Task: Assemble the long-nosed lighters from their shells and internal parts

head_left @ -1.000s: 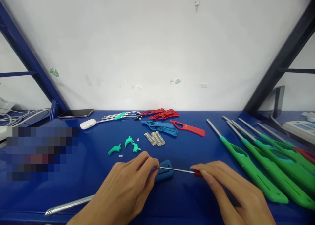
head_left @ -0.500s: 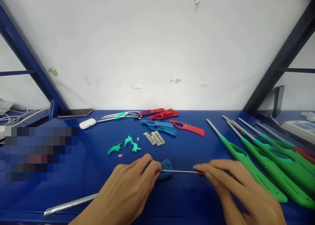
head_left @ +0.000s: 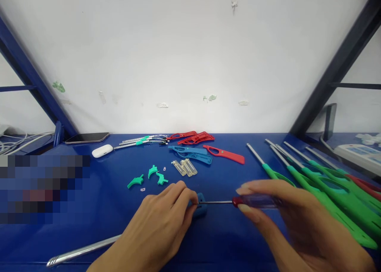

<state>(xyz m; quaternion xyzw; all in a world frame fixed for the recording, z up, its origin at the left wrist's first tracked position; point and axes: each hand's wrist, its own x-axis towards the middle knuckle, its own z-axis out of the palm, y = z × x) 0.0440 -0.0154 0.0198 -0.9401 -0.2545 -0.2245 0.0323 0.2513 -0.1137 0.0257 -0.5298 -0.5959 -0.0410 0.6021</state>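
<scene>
My left hand [head_left: 162, 218] is closed around a blue stick lighter [head_left: 201, 210], covering most of its body. From under that wrist a silver tube [head_left: 83, 250] sticks out to the left, apparently the lighter's nozzle. A screwdriver [head_left: 218, 202] lies level between my hands, its tip at the fingers of my left hand against the lighter. My right hand [head_left: 285, 216] grips its red and clear handle between thumb and fingers. The exact contact at the tip is hidden by my left fingers.
Behind my hands lie green triggers [head_left: 160, 179], clear fuel tanks [head_left: 184, 167], blue casings [head_left: 193, 153] and red casings [head_left: 228, 155]. Several green lighters [head_left: 327, 188] line the right side. A white case [head_left: 102, 150] and a phone [head_left: 87, 137] sit at the back left.
My right hand has shifted slightly, its fingers now more spread along the screwdriver handle, which shows more. My left hand keeps its hold on the lighter. The view has moved slightly.
</scene>
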